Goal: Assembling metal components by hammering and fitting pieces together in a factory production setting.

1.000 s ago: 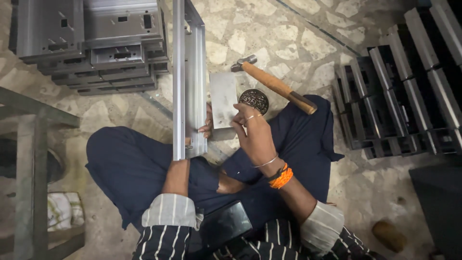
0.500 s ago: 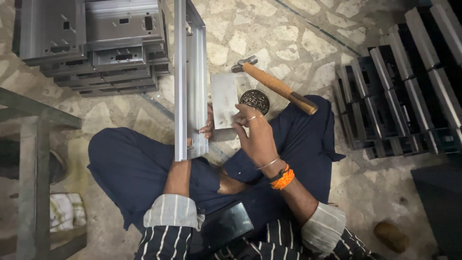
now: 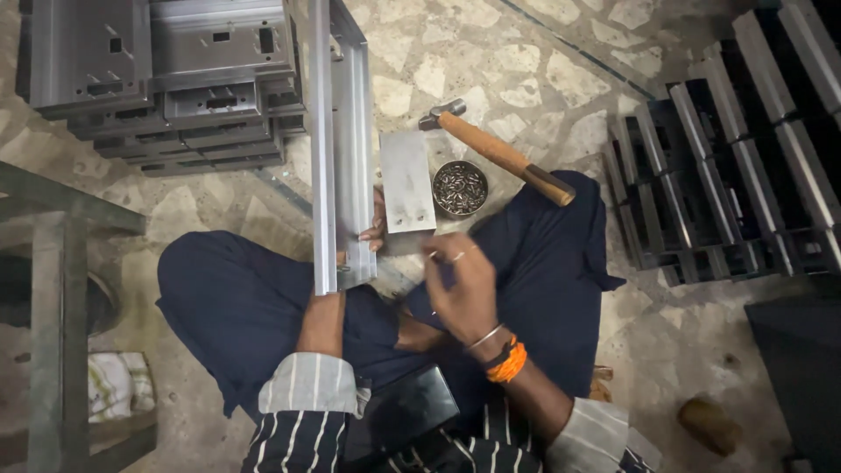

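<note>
At far left a grey metal frame [image 3: 53,263] stands on the stone-patterned floor [image 3: 543,79], and behind it lies a stack of grey stamped sheet-metal panels [image 3: 166,88]. Next comes the long grey folded sheet-metal channel [image 3: 337,149], standing on end against the person's lap. It looks stiff and light, with thin edges that may cut, so the flat web near its lower end seems the safest hold. The left hand [image 3: 372,232] is mostly hidden behind it; its fingertips curl round the flange, a closed grip on the channel. Just beside lies a flat grey rectangular metal plate [image 3: 407,184], smooth and likely slippery. The right hand [image 3: 464,285] hovers below it with fingers pinched; whether it holds anything I cannot tell. Farther right sit a small round tin of dark rivets [image 3: 460,188] and a wooden-handled hammer [image 3: 499,153].
</note>
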